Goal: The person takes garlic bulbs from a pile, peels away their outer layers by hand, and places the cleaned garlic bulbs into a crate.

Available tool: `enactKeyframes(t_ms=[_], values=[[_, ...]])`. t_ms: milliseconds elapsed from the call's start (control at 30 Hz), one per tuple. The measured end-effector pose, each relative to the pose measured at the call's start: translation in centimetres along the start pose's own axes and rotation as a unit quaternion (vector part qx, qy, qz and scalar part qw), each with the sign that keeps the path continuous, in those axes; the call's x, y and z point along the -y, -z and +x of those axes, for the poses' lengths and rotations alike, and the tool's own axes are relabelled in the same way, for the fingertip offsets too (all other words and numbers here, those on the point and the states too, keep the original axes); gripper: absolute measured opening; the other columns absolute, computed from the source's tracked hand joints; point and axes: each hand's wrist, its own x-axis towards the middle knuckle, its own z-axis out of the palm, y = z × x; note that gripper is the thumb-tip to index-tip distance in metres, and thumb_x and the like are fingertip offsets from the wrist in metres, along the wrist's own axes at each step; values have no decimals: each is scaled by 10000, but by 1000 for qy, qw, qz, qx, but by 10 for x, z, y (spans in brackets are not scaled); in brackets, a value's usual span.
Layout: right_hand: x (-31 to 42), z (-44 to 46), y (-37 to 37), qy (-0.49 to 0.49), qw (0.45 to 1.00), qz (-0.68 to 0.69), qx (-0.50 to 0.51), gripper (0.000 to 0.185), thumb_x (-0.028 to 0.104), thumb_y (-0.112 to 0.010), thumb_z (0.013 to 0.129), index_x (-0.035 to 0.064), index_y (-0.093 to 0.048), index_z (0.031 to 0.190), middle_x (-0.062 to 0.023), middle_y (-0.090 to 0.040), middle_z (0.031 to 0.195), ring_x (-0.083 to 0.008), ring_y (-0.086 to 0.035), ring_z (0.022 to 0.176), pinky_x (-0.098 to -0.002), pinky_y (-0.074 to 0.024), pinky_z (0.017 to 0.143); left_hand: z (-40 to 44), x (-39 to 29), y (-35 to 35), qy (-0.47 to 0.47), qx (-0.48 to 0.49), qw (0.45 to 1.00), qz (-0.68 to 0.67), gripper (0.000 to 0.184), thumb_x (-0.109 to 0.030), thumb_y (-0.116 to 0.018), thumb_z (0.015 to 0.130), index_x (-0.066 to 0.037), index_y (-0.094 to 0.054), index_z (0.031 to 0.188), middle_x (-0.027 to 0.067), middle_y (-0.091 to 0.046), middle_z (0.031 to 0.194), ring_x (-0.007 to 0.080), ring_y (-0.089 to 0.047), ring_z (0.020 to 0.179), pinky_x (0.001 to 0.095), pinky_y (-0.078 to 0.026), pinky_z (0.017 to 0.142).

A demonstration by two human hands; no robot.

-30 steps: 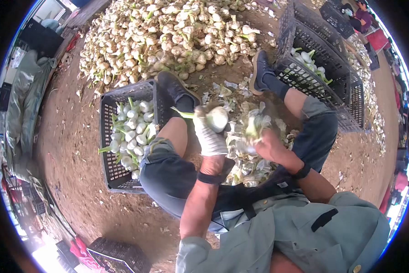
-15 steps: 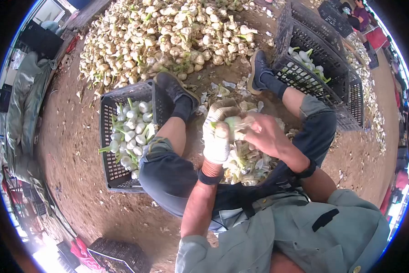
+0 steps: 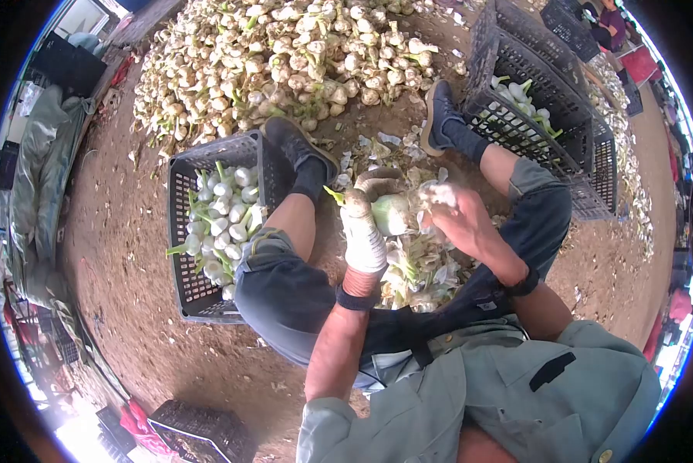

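Observation:
My left hand (image 3: pixel 364 222), in a white knitted glove, is closed round a garlic bulb (image 3: pixel 393 215). The bulb's smooth pale side faces right, and a green stem end pokes out on the left of the glove. Just to the right, my bare right hand (image 3: pixel 463 230) pinches a piece of papery garlic skin (image 3: pixel 434 196), somewhat blurred by motion. Its fingertips are close beside the bulb. Below both hands, between my legs, lies a heap of peeled skins and leaves (image 3: pixel 417 279).
A black crate (image 3: pixel 178 266) of cleaned garlic bulbs stands by my left leg. More crates (image 3: pixel 551 158), with some bulbs inside, stand at the right. A large garlic pile (image 3: pixel 284 65) covers the ground ahead. Another person (image 3: pixel 612 27) is at the far right.
My right hand has moved slightly right, drawing skin off the garlic bulb. More of the bulb's pale surface now shows, and the green stem end sticks out left of the glove.

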Motion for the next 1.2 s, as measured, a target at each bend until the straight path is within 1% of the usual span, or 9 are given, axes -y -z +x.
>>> enactKeyframes(t_ms=[67,200,400,500,633,733,967,1033,1200], values=[[-8,-5,1,157,984,-77,-39,288,105,-648,834,-22,-616,1090,-61,-656,719,-165,-627,599,-316,-479,525,-1,1,-2,-18,2,1000,25,826,-706,-253,939,19,-610,1106,91,-661,970,166,-614,847,290,-503,772],[10,-12,-9,194,940,-278,-42,259,178,-696,817,31,-565,986,-131,-600,666,-321,-611,587,-400,-487,551,0,8,2,-71,44,986,147,648,-578,-385,974,16,-620,1080,95,-661,994,155,-616,862,289,-502,775],[10,-13,-12,253,904,-342,-43,144,136,-632,849,49,-531,903,-142,-593,687,-351,-616,628,-436,-481,559,5,11,4,-164,33,946,277,234,-139,-582,900,53,-626,1026,143,-612,1032,239,-604,916,321,-487,792],[10,-14,-15,266,895,-349,-77,118,98,-609,844,44,-516,894,-153,-580,683,-370,-606,623,-453,-476,558,7,11,3,-255,31,896,363,159,-91,-605,870,19,-643,977,183,-630,977,321,-617,844,375,-493,790],[4,-11,-20,264,893,-348,-106,126,78,-601,822,44,-505,897,-154,-562,658,-382,-597,609,-455,-468,555,3,3,-3,-175,6,928,330,164,-110,-592,881,15,-645,973,185,-635,968,330,-622,830,380,-497,774],[3,-5,-16,237,910,-334,-67,150,78,-617,793,30,-524,900,-163,-581,666,-395,-593,619,-458,-465,566,2,9,3,-146,20,941,306,283,-186,-492,939,49,-640,993,149,-650,976,238,-623,872,337,-495,807],[-53,27,18,92,965,-221,-108,205,148,-562,844,-2,-628,967,-127,-623,725,-188,-553,500,-354,-442,480,-7,1,-1,54,18,997,-56,465,-272,-523,898,6,-499,1270,153,-595,1193,239,-604,1033,342,-502,902],[-24,15,17,-29,996,83,-11,336,337,-535,948,35,-590,1082,-86,-630,737,-111,-551,481,-260,-451,447,-4,-3,-6,35,51,981,-184,485,-267,-532,885,4,-489,1285,172,-581,1218,251,-594,1089,359,-492,949],[-15,8,-2,-3,990,140,26,411,402,-542,971,-2,-568,1045,-31,-624,751,-63,-533,478,-197,-430,412,-10,5,-1,34,62,986,-148,527,-269,-543,935,-45,-421,1396,105,-584,1205,164,-611,1025,291,-519,865]])
